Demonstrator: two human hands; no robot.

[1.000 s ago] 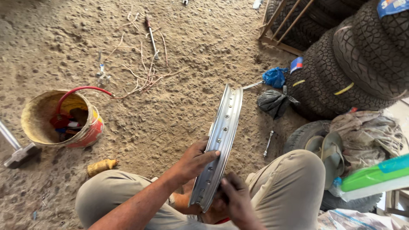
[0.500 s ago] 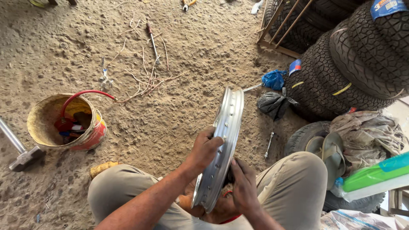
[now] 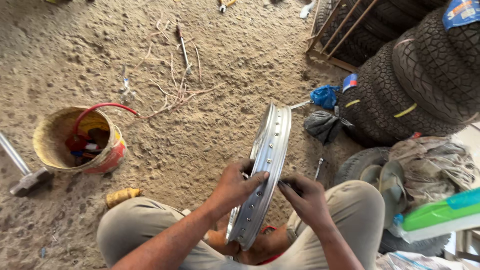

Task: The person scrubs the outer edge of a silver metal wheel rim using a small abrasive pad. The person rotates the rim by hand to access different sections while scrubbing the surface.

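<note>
A silver wheel rim (image 3: 265,170), drilled with spoke holes, stands on edge between the seated person's knees, its lower end down by the feet and its upper end tilted away over the sandy floor (image 3: 210,130). The left hand (image 3: 235,186) wraps the rim's left flank, fingers (image 3: 256,178) curled over onto the drilled face. The right hand (image 3: 307,197) meets the rim from the right, fingertips pinched against its edge; whether they hold something small cannot be told. A worn bucket (image 3: 80,142) sits well to the left, stacked tyres (image 3: 420,75) to the right.
</note>
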